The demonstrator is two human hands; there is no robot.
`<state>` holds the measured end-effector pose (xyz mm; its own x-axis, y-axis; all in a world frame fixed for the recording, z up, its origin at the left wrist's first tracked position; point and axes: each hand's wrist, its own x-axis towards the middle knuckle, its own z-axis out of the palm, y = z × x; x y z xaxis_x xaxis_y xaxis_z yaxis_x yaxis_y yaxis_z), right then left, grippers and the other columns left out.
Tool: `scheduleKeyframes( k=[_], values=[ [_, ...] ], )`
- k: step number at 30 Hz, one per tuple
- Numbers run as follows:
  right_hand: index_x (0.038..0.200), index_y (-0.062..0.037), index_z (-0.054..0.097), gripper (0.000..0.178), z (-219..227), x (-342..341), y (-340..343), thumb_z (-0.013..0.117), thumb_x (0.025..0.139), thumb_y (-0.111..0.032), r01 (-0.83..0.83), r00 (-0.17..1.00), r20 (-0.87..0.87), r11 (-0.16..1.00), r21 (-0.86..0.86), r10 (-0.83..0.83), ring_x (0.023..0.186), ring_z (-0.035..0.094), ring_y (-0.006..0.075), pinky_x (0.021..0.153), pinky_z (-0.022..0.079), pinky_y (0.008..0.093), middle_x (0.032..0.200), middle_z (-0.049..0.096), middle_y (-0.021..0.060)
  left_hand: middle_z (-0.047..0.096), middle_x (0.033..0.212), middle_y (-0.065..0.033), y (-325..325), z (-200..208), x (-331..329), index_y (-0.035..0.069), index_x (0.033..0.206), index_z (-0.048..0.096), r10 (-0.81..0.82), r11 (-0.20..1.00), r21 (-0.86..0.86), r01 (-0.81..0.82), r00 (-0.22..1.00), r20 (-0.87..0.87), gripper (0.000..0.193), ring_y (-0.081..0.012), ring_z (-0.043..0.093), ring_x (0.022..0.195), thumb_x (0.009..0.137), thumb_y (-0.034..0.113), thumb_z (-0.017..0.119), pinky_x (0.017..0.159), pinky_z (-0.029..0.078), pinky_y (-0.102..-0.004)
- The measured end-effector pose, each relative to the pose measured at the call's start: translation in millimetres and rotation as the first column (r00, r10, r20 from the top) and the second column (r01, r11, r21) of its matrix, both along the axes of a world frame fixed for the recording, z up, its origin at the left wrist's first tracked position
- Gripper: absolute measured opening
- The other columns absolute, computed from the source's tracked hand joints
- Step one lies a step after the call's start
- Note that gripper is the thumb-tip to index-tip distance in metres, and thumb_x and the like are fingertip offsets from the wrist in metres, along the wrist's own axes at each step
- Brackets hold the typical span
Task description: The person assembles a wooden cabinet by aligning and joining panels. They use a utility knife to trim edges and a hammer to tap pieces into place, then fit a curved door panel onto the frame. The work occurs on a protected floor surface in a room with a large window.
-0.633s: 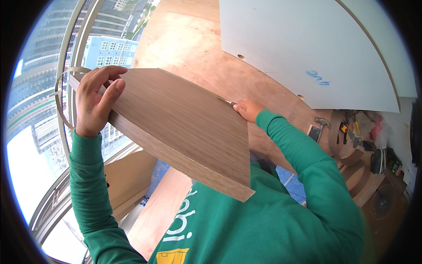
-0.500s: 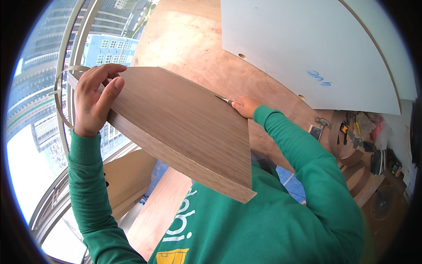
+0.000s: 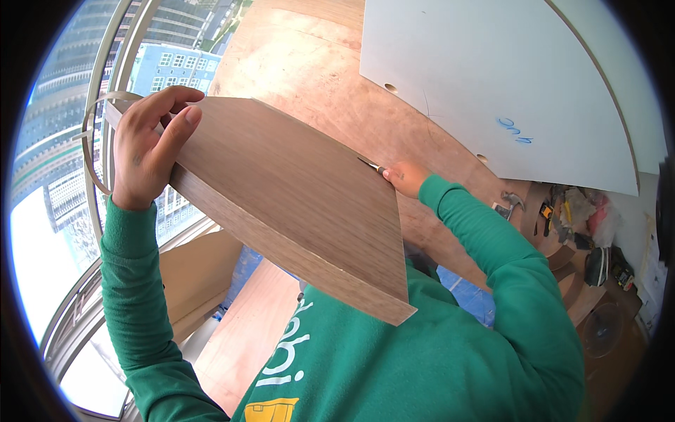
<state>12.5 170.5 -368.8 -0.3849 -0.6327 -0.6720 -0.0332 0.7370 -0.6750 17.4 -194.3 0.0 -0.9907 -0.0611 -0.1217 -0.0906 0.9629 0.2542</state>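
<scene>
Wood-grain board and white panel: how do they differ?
The wood-grain board is brown and streaked; the white panel bears blue marking. The left hand is at the board; neither hand touches the panel. The panel shows holes near one edge; the board's upper face shows none. Both look flat.

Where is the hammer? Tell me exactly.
In the head view, the hammer lies toward the right side, between the right arm's green sleeve and a small yellow-and-black tool.
</scene>
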Motion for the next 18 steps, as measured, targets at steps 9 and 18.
scheduleKeyframes(
  k=[9,18],
  values=[
    [0.111,-0.0069,0.073,0.046,14,23,85,0.049,0.104,-0.045,-0.035,0.999,-0.012,0.995,0.097,0.036,0.103,0.065,0.0410,0.090,0.050,0.0510,0.109,0.070,0.0210,0.074,0.087,-0.0168,3,0,-5,0.000,0.107,0.076,0.025,1.000,0.006,-0.025,1.000,0.002,0.061,-0.0242,0.070,0.075,0.092,0.056,0.059,0.071,0.056,-0.0367],
    [0.107,-0.0041,0.069,0.043,13,46,114,0.046,0.106,-0.040,-0.009,0.990,-0.142,0.999,-0.046,0.003,0.095,0.063,0.0409,0.085,0.048,0.0526,0.100,0.068,0.0196,0.074,0.085,-0.0164,7,1,-2,0.000,0.106,0.077,0.047,0.999,0.017,-0.047,0.999,-0.003,0.062,-0.0236,0.069,0.074,0.091,0.058,0.059,0.070,0.055,-0.0366]
  ],
)
